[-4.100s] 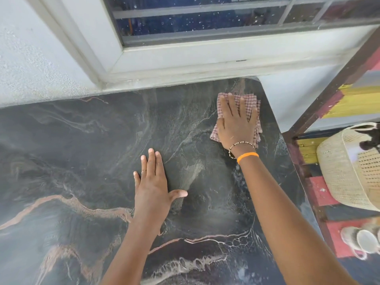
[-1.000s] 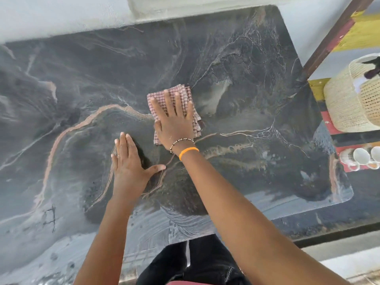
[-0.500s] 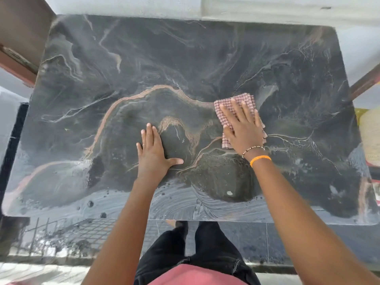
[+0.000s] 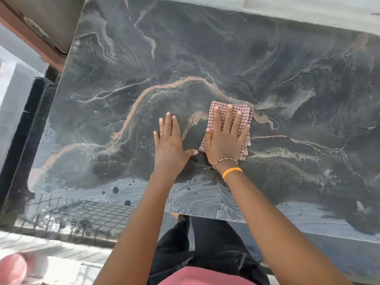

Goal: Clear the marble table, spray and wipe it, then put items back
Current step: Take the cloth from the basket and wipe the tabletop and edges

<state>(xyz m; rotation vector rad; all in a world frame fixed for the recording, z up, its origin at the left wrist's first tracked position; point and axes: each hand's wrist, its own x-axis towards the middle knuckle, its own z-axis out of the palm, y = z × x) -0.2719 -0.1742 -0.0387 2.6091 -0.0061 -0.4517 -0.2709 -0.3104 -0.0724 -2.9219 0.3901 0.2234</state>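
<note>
The dark marble table with pinkish veins fills most of the view and carries nothing but a folded red-and-white checked cloth near its middle. My right hand lies flat on the cloth, fingers straight and spread, pressing it onto the stone. My left hand rests flat on the bare marble just left of the cloth, its thumb almost touching the cloth's corner. Wet swirl marks show along the table's near edge.
A brown wooden frame stands at the table's far left corner. A pale wall ledge runs along the far edge. My dark trousers are below the near edge, and shiny floor tiles lie to the left.
My right hand has slid the cloth from the far right corner to the middle, now closer to my left hand. The view has shifted left, so the basket and cups are out of sight.
</note>
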